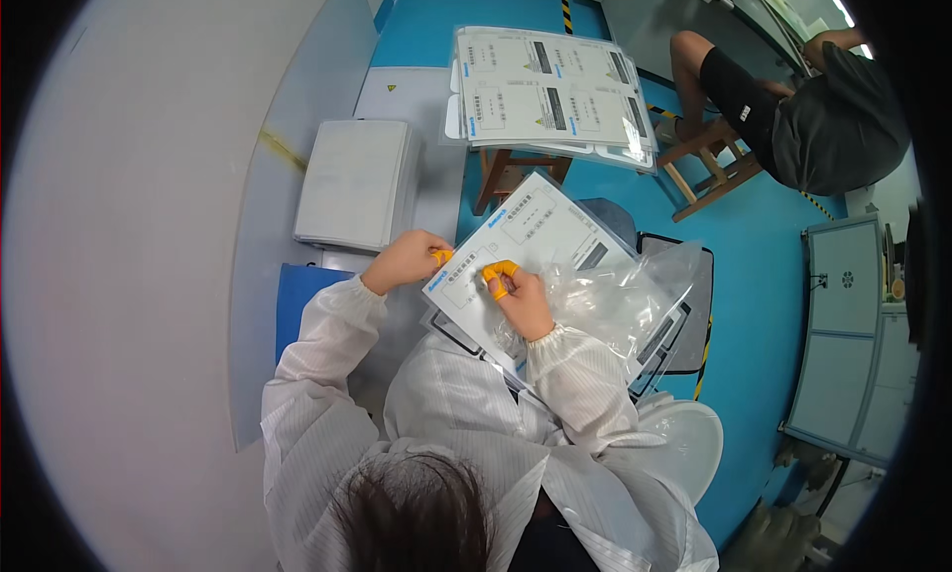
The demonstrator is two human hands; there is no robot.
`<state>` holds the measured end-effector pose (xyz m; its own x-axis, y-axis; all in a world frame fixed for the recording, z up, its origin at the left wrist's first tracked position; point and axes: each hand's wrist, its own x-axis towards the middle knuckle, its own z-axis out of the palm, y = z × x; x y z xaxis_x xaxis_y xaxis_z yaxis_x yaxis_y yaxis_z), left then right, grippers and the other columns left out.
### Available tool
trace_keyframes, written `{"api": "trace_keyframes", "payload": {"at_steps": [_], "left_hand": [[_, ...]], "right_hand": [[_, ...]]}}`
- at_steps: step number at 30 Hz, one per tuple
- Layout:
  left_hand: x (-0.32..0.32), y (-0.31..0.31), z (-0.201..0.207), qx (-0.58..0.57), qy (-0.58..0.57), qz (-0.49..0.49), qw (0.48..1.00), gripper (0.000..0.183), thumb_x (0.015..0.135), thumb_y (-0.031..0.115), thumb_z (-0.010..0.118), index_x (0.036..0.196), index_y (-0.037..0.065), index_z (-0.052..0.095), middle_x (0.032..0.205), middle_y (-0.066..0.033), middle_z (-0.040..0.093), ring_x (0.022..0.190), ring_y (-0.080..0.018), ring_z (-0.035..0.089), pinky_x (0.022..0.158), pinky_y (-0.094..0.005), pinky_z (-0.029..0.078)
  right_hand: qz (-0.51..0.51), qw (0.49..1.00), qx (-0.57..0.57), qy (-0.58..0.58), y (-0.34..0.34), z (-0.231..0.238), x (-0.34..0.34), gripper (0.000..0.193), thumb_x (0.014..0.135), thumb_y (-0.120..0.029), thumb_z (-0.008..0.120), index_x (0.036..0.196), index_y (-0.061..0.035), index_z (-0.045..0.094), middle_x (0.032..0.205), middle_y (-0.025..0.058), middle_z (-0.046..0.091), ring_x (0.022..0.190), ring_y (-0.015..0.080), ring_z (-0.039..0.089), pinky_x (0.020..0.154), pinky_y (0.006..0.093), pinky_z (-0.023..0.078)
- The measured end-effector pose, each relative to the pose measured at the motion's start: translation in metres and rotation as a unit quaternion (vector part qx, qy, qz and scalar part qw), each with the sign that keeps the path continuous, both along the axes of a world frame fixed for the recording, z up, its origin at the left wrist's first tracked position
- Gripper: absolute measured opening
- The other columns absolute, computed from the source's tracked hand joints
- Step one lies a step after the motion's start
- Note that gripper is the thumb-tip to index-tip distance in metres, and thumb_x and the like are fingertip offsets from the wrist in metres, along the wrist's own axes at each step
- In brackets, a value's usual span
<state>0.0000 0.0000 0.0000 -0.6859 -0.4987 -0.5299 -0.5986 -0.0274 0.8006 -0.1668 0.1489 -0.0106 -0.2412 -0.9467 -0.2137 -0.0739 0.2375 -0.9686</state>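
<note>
A white printed sheet lies slanted across my lap, with printed boxes, blue marks and dark bars on it. At its left edge my left hand is closed, fingers pinching the margin. Over the sheet's lower left part, my right hand has its fingers curled together; what is between them is too small to make out. Yellow finger cots cover fingertips on both hands. Crumpled clear plastic film spreads over the sheet's right side, beside my right wrist. More sheets with black borders show underneath.
A stack of similar printed sheets rests on a wooden stool ahead. White stacked panels and a blue bin stand to the left. A co-worker sits at the far right near a grey cabinet.
</note>
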Motion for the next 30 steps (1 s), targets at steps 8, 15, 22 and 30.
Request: {"api": "trace_keyframes", "payload": {"at_steps": [8,15,22,30], "left_hand": [[-0.016,0.012,0.025,-0.054,0.083,0.028,0.995,0.022,0.074,-0.002,0.056,0.094,-0.005,0.064,0.076,-0.0130,0.066,0.058,-0.0162,0.062,0.056,-0.0259,0.049],[-0.013,0.008,0.021,-0.047,0.080,0.044,0.995,0.022,0.073,-0.005,0.055,0.094,-0.005,0.065,0.075,-0.0116,0.066,0.057,-0.0144,0.060,0.053,-0.0258,0.048],[-0.014,0.008,0.018,-0.040,0.074,0.039,0.996,0.023,0.074,-0.006,0.055,0.095,-0.005,0.064,0.077,-0.0109,0.065,0.057,-0.0127,0.060,0.052,-0.0240,0.048],[-0.016,0.010,0.020,-0.035,0.065,0.051,0.996,0.023,0.075,-0.006,0.054,0.096,-0.006,0.063,0.079,-0.0116,0.065,0.061,-0.0130,0.061,0.053,-0.0240,0.049]], "right_hand": [[0.092,0.945,-0.058,0.308,0.004,0.008,0.046,0.036,0.069,-0.031,0.075,0.083,-0.0025,0.058,0.067,0.0133,0.059,0.060,0.0298,0.061,0.053,0.0368,0.048],[-0.026,0.966,-0.032,0.256,-0.006,0.002,0.031,0.025,0.071,-0.018,0.072,0.083,-0.0016,0.058,0.070,0.0133,0.058,0.064,0.0295,0.060,0.059,0.0331,0.048],[0.086,0.961,-0.032,0.259,-0.006,0.004,0.044,0.029,0.071,-0.021,0.073,0.082,-0.0008,0.057,0.076,0.0126,0.058,0.066,0.0307,0.059,0.058,0.0358,0.047],[0.085,0.954,-0.052,0.282,0.003,0.010,0.049,0.030,0.070,-0.024,0.073,0.079,-0.0005,0.058,0.079,0.0124,0.057,0.066,0.0313,0.059,0.059,0.0379,0.048]]}}
